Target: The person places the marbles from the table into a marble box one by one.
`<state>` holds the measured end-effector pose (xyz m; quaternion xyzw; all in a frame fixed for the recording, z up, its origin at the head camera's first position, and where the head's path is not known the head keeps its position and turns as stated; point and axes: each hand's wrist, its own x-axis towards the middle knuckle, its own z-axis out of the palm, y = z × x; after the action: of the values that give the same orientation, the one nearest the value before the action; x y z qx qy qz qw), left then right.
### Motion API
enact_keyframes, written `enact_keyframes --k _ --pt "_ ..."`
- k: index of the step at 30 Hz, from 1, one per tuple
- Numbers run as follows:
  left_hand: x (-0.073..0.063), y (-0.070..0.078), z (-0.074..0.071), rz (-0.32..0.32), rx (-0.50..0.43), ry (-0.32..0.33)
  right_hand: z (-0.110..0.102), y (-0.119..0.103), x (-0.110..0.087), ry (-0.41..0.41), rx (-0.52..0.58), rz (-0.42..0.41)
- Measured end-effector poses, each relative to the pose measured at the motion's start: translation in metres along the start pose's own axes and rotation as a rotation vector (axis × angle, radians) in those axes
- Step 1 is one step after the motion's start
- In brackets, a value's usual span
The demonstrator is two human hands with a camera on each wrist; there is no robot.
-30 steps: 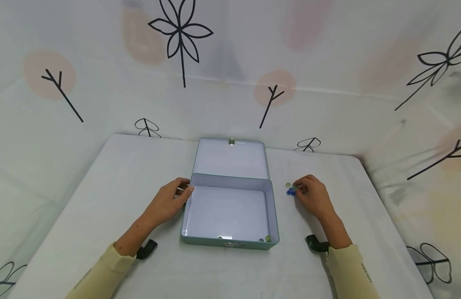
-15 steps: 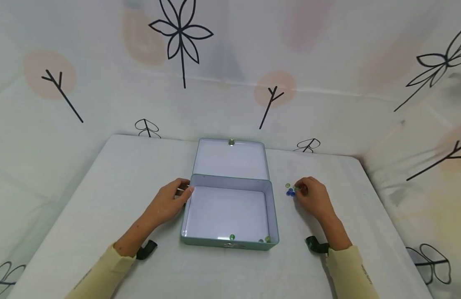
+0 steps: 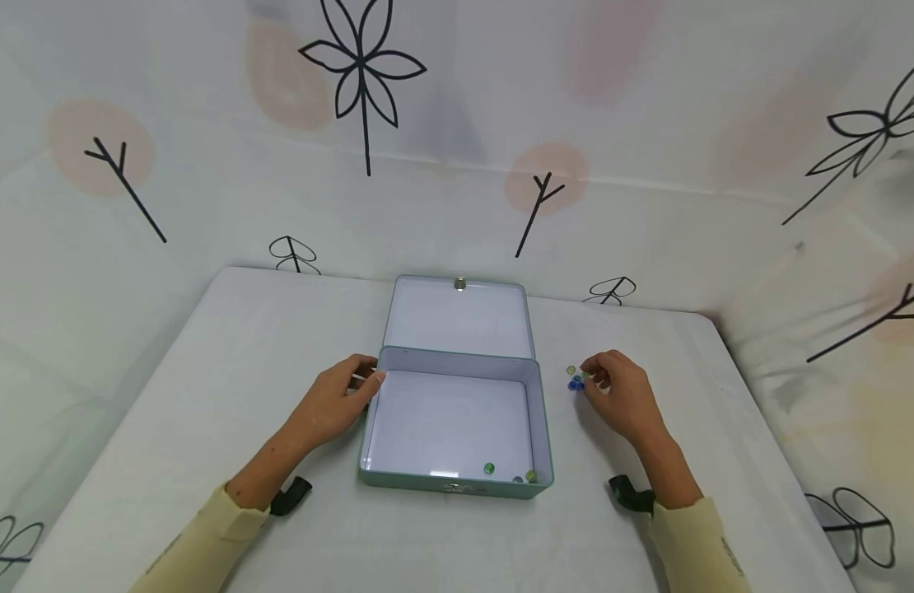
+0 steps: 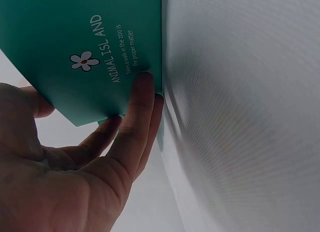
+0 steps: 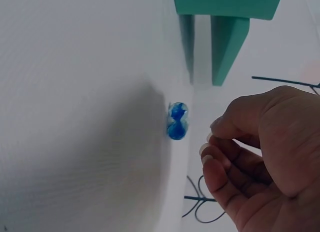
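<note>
My left hand (image 3: 334,399) holds the left wall of an opened green tin box (image 3: 457,412), thumb at the rim and fingers along the lettered outer side (image 4: 100,56). Inside, near the front right, lie a green marble (image 3: 489,469), a dark marble (image 3: 518,479) and a yellow-green marble (image 3: 531,476). My right hand (image 3: 622,397) hovers right of the box, fingers loosely bent beside several blue marbles (image 3: 576,384). A pale marble (image 3: 571,370) and a greenish marble (image 3: 586,375) lie by its fingertips. In the right wrist view nothing shows between those fingertips; blue marbles (image 5: 177,121) sit on the cloth.
The box's lid (image 3: 457,317) lies folded back behind it, its clasp (image 3: 460,283) at the far edge. A white cloth (image 3: 279,329) covers the table. Patterned white fabric (image 3: 442,198) hangs behind and at the sides. Dark green wrist mounts (image 3: 290,497) sit below each forearm.
Inside the box, the green marble has rolled to the right along the front wall. My right hand's fingertips have parted slightly beside the marbles. My left hand has stayed on the box.
</note>
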<state>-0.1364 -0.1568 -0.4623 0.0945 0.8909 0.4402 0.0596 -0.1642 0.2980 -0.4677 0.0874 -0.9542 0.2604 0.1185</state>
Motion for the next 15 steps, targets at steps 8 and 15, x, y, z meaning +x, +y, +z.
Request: enact_keyframes --k 8,15 --pt "0.000 -0.001 0.001 0.007 -0.003 0.005 -0.004 -0.013 -0.003 0.025 0.020 -0.070" --pt "0.001 -0.002 0.001 0.006 -0.003 0.006 -0.009 -0.031 -0.006 0.034 0.037 -0.109"
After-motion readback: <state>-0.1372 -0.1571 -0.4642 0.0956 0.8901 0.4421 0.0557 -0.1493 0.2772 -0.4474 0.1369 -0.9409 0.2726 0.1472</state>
